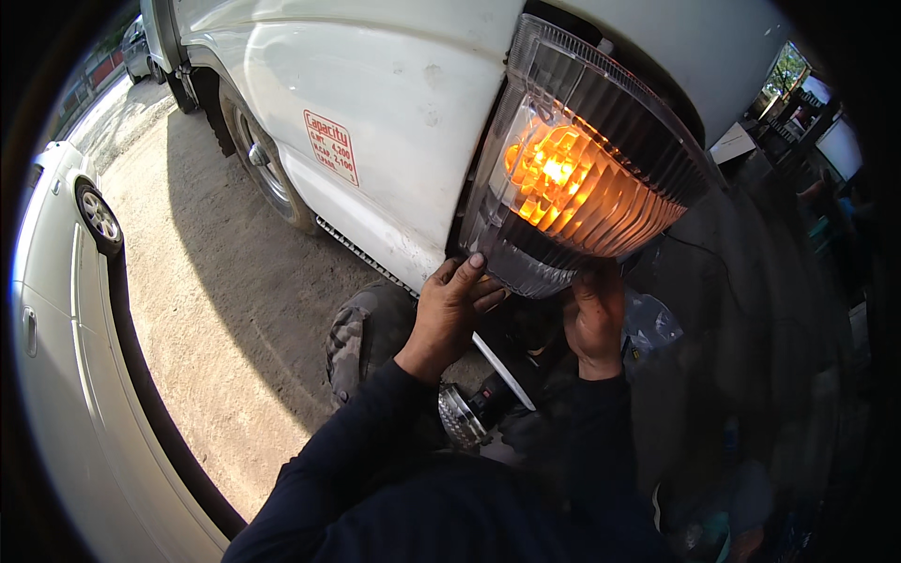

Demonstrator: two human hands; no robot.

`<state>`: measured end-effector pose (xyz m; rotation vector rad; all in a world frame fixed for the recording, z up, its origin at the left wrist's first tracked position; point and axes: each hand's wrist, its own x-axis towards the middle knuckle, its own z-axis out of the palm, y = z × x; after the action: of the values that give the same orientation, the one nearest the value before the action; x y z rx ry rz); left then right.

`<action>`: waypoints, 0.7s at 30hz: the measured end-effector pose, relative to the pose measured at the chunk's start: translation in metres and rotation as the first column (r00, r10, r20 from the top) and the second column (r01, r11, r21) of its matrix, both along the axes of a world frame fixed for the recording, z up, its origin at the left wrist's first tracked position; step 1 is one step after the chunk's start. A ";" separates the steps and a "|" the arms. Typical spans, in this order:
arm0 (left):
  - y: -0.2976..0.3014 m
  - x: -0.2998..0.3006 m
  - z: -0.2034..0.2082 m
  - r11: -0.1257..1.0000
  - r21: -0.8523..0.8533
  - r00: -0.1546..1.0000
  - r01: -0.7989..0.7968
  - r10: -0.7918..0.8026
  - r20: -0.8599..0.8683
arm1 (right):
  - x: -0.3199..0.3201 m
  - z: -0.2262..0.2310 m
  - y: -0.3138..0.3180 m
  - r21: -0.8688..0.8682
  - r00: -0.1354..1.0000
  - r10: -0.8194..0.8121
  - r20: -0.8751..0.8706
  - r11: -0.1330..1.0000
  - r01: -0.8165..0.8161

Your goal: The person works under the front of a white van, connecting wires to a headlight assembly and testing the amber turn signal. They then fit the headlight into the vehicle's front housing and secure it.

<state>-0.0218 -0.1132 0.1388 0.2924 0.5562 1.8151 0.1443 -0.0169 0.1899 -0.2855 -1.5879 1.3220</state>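
Note:
A large clear-lensed vehicle lamp (601, 159) with ribbed sides fills the front corner of a white truck (375, 103). Its amber bulb is lit. My left hand (446, 305) grips the lamp's lower left edge, thumb on the front and the other fingers curled below. Under the lower right edge, my right hand (595, 319) holds the lamp from beneath, its fingertips partly hidden behind the lens. Beneath my hands, near my lap, is a silver, dimpled round object (462, 418) with a black part. A flat, pale strip (504, 371) slants beside it.
A clear plastic bag (649, 322) lies right of my right hand. My knee in camouflage trousers (349, 342) is close to the truck's side. A pale car (75, 357) stands at the left, across sunlit concrete ground (216, 272). The right side is dark and cluttered.

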 end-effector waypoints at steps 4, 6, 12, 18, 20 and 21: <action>0.001 0.001 0.008 0.997 -0.061 0.996 -0.053 0.048 -0.080 | 0.004 0.010 -0.009 0.196 0.976 -0.144 0.166 0.974 0.111; 0.001 0.004 0.014 0.994 -0.106 0.983 -0.010 -0.010 -0.182 | 0.003 0.016 -0.017 0.306 0.964 -0.196 0.183 0.943 0.133; -0.006 0.010 0.021 0.999 -0.024 0.984 0.027 -0.030 -0.175 | 0.033 0.000 -0.030 0.332 0.924 -0.308 0.225 0.916 0.225; 0.003 -0.004 0.021 0.992 0.075 0.988 0.101 -0.091 -0.122 | 0.069 -0.048 -0.006 -0.052 0.956 -0.195 0.221 0.976 0.211; 0.005 -0.004 0.023 0.973 0.128 0.974 0.191 -0.172 -0.144 | 0.075 -0.055 -0.004 -0.226 0.978 -0.044 0.203 0.970 0.091; 0.005 -0.003 0.023 0.990 0.057 0.976 0.128 -0.115 -0.183 | 0.077 -0.057 -0.007 -0.171 0.968 -0.041 0.249 0.982 0.086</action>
<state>-0.0249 -0.1082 0.1623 0.5300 0.5885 1.7011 0.2210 -0.0241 0.1334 -0.6283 -1.6477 1.4250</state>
